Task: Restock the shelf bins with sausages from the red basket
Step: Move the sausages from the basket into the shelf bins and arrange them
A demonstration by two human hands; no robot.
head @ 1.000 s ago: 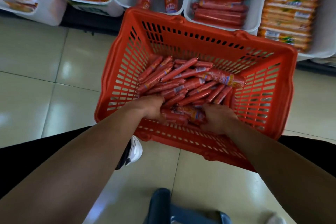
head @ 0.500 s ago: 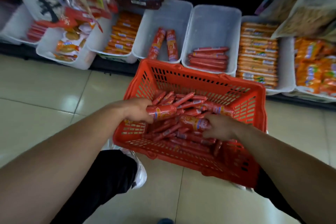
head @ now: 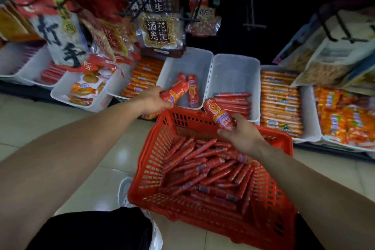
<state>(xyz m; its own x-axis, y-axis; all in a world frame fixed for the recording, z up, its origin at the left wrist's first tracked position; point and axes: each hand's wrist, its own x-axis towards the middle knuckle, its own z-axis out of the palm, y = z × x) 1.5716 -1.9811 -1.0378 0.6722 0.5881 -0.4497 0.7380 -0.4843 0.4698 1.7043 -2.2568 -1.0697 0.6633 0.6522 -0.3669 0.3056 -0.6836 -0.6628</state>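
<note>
- Nearest you, a black-clad leg (head: 91, 229) and a white shoe (head: 123, 189) rest on the tiled floor (head: 50, 124), below and to the left of both grips.
- The red basket (head: 146, 160) sits directly beneath your right grip. A heap of thin sausages (head: 203, 170) covers its bottom.
- Your right grip (head: 241, 136) is clamped on a thick sausage (head: 218, 113) by its lower end. The free end points up and away, above the basket's far rim.
- Your left grip (head: 154, 100) is clamped on a second thick sausage (head: 176, 92), held just past the basket's far left corner.
- A white bin (head: 194, 61) lies just ahead of the left grip and holds two stocked thick sausages (head: 192, 91) lying lengthwise.
- The neighbouring bin (head: 235, 67), ahead of the right grip, holds a layer of thin red sticks (head: 233, 101).
- Further right of the right grip are bins of orange packs (head: 280, 99).
- Hanging snack bags (head: 158, 30) are above and beyond both grips. They are blurred.
</note>
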